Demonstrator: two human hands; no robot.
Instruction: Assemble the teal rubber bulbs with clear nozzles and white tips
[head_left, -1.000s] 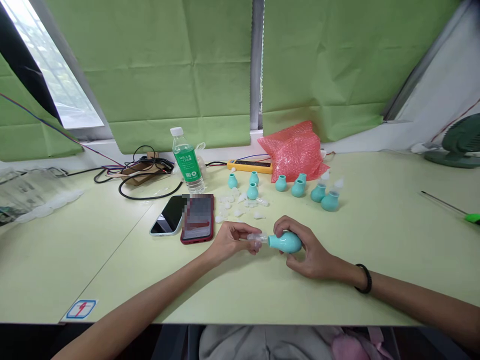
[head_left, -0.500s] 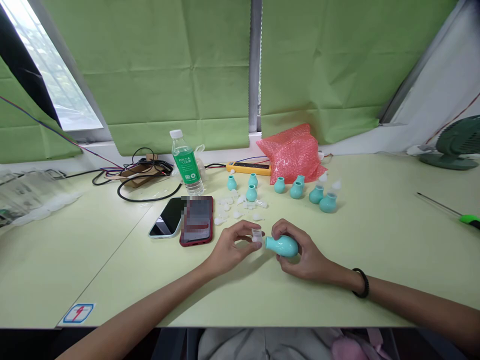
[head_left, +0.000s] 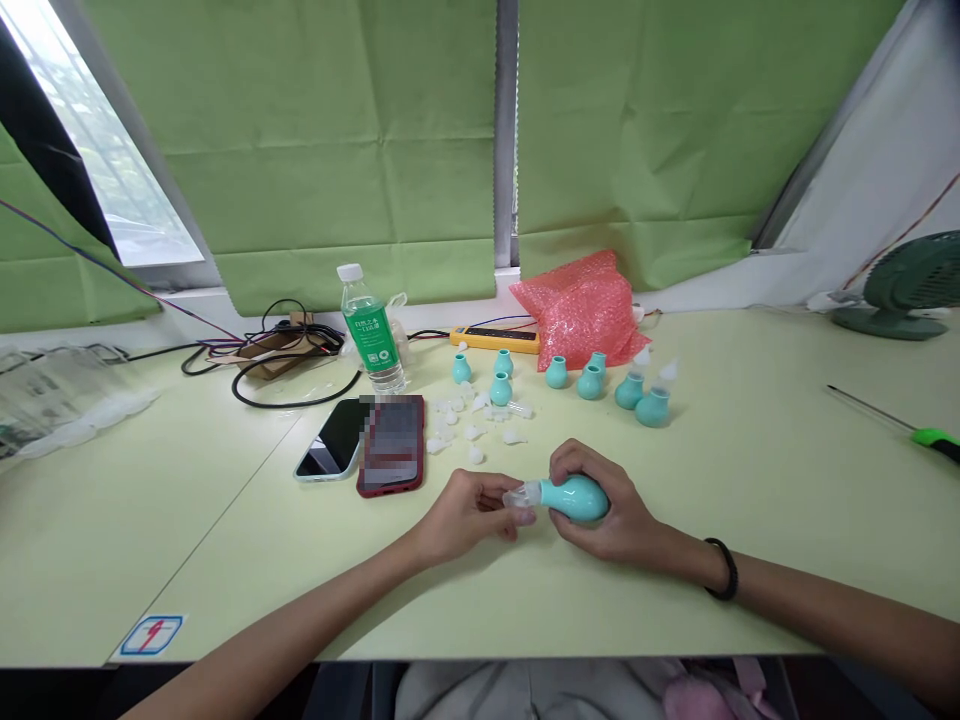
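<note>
Just below the frame's centre, our left hand (head_left: 459, 520) pinches the clear tip (head_left: 517, 495); our right hand (head_left: 621, 515) curls around the teal bulb (head_left: 574, 498).

Gloss in front, matt cloth behind

The held turquoise bulb (head_left: 576, 498) looks smooth and glossy, like rubber or soft plastic; the nozzle (head_left: 523, 494) is clear, shiny plastic. The desk (head_left: 600, 610) has a smooth surface with a faint sheen. The red bubble-wrap bag (head_left: 581, 315) is bumpy, glossy film, the bottle (head_left: 373, 338) clear plastic. The green blinds (head_left: 330, 150) look like matt, creased cloth.
</note>
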